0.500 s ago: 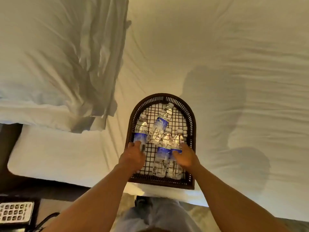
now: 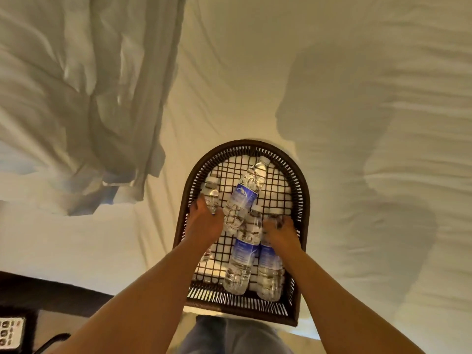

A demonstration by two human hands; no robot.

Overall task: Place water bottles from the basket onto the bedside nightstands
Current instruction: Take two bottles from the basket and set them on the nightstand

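A dark wicker basket (image 2: pixel 303 200) with an arched far end lies on the white bed and holds several clear water bottles with blue labels. My left hand (image 2: pixel 205 224) is closed over the leftmost bottle (image 2: pixel 212 194), whose cap points away from me. My right hand (image 2: pixel 281 232) grips the neck end of the rightmost bottle (image 2: pixel 269 273). Between them lie two more bottles: one tilted (image 2: pixel 245 195) toward the basket's far end, one (image 2: pixel 244 254) lengthwise beside my right hand.
Rumpled white pillows and bedding (image 2: pixel 76 98) fill the left side of the bed. A dark nightstand (image 2: pixel 38 295) sits at the lower left with a telephone keypad (image 2: pixel 10 333) and a cable. My legs in jeans (image 2: pixel 229 335) stand against the bed edge.
Both hands have slid farther up along the outer bottles and closed over them. The view has moved closer to the basket.
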